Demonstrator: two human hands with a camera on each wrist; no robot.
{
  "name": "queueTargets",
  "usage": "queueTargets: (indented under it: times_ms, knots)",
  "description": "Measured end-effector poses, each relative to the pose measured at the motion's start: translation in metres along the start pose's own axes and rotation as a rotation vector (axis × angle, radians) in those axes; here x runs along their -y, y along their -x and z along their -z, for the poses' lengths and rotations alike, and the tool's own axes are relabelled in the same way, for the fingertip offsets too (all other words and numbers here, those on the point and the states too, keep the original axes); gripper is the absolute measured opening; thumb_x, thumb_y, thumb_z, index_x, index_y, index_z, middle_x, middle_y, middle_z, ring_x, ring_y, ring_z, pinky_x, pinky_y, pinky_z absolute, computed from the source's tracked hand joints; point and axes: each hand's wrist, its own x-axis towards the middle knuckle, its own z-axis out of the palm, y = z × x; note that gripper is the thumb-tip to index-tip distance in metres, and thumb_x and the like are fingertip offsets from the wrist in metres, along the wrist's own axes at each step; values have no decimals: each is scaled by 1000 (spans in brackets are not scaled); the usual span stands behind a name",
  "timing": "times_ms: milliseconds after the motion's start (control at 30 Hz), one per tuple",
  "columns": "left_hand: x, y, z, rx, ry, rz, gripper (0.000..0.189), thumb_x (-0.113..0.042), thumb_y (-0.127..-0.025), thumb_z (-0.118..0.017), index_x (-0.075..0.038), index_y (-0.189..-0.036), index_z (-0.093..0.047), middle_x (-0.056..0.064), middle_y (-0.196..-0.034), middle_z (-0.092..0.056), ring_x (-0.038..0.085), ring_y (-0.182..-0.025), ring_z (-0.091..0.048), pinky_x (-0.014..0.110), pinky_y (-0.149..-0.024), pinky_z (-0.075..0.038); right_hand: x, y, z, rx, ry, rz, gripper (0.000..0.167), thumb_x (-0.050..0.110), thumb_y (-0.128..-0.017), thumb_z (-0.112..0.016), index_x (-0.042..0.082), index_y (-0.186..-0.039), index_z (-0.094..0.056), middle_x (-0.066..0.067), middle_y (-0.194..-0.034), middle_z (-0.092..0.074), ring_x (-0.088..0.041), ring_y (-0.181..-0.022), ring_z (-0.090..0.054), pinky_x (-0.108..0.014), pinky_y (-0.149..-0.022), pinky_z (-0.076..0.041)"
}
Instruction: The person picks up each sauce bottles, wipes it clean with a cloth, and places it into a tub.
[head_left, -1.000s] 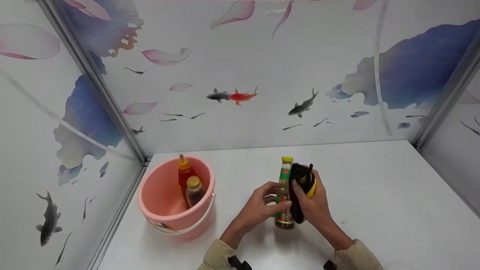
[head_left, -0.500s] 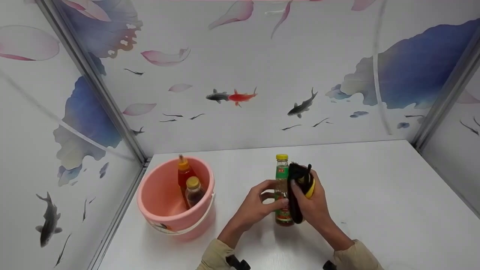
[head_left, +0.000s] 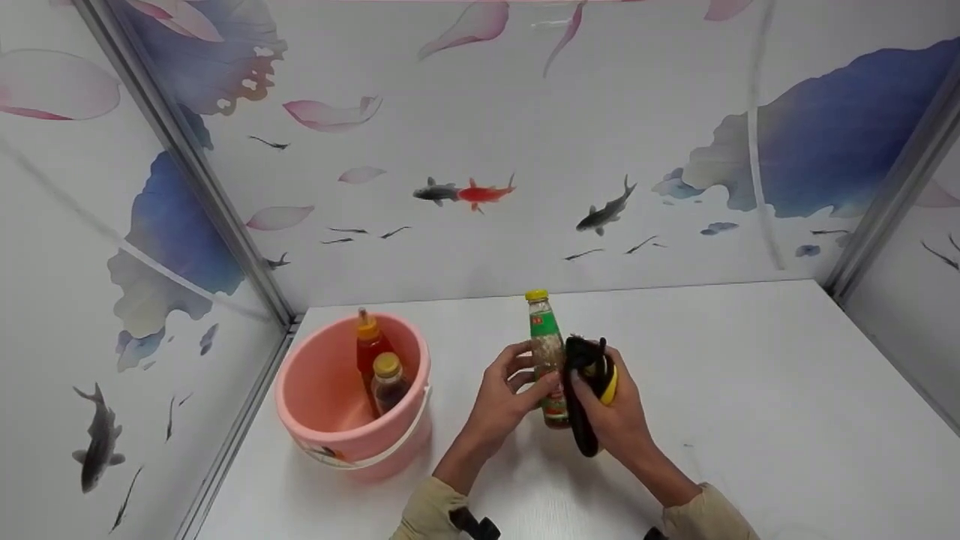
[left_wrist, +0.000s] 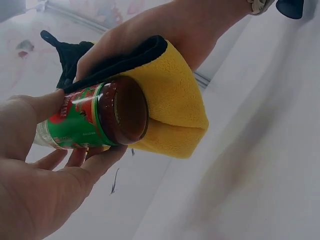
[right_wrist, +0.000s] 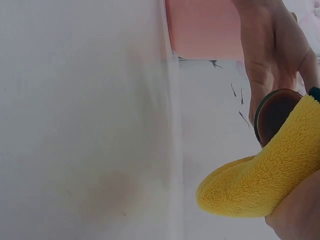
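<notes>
My left hand [head_left: 495,397] grips a glass sauce bottle [head_left: 546,330] with a yellow cap and a green and red label. The bottle leans slightly left, and its bare base [left_wrist: 132,110] shows in the left wrist view, off the table. In my right hand [head_left: 622,412] is a folded cloth [head_left: 579,412], dark on one side and fluffy yellow on the other. The cloth lies against the bottle's right side; its yellow face [right_wrist: 260,185] fills the lower right of the right wrist view. Part of the bottle is hidden behind fingers and cloth.
A pink bucket [head_left: 289,416] with a white handle stands left of the hands. Inside it are a red squeeze bottle [head_left: 367,351] with an orange top and a dark bottle [head_left: 390,391] with a yellow cap. Patterned wall panels [head_left: 525,135] enclose the white table [head_left: 787,390].
The bottle has moved left and farther away, tilting from near upright to a slight left lean. Both hands have shifted left with it, and the cloth stays in the right hand.
</notes>
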Motion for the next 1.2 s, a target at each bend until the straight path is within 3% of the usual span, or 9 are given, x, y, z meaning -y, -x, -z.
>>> queueTargets:
  times_ms: [233, 433, 767, 900, 1200]
  knots:
    - [2, 0, 0, 21, -1, 16, 61, -33, -98, -83, -19, -150, -54, 8, -140, -68, 23, -127, -69, 42, -94, -66, -1, 0, 0, -4, 4, -5, 45, 10, -104, -73, 14, -145, -57, 0, -123, -68, -19, -106, -67, -26, -91, -61]
    - [4, 3, 0, 108, 0, 32, 52, -29, -102, -76, -15, -148, -56, 11, -143, -65, 26, -134, -67, 43, -95, -65, -1, -1, 2, -11, 7, -9, 46, 10, -104, -72, 13, -147, -55, 0, -126, -67, -18, -107, -67, -25, -91, -60]
    - [8, 3, -5, 212, -47, 93, 50, -36, -98, -80, -28, -144, -63, 5, -138, -63, 23, -123, -70, 43, -88, -67, 1, -6, 9, -43, 10, 2, 46, 10, -104, -72, 10, -147, -54, -1, -123, -67, -18, -105, -68, -24, -90, -61]
    - [10, 3, -5, 224, -65, 100, 47, -35, -98, -80, -30, -142, -66, 5, -133, -65, 22, -119, -70, 43, -84, -68, 1, -8, 10, -48, 9, 1, 45, 10, -105, -71, 10, -146, -53, -1, -122, -66, -18, -104, -68, -24, -90, -62]
    - [8, 2, -5, 197, -109, 42, 48, -33, -98, -81, -30, -144, -66, 3, -129, -70, 19, -116, -69, 40, -85, -67, 3, -8, 11, -46, 7, 6, 45, 10, -105, -71, 9, -146, -53, -1, -122, -67, -19, -105, -69, -25, -91, -62]
